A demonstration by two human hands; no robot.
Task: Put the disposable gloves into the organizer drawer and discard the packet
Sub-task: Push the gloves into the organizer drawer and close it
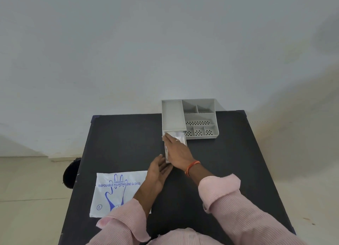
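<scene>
A grey organizer stands at the far side of the black table. Its drawer is pulled out toward me on the left side. Clear disposable gloves lie inside the drawer. My right hand lies flat on top of them, fingers spread and pressing down. My left hand rests open against the drawer's near front end. The white glove packet, printed with a blue hand and "Disposable Polyethylene Gloves", lies flat at the near left of the table, partly under my left sleeve.
The organizer has several small perforated compartments on its right side. A dark round object sits on the floor just left of the table. A pale wall rises behind the table.
</scene>
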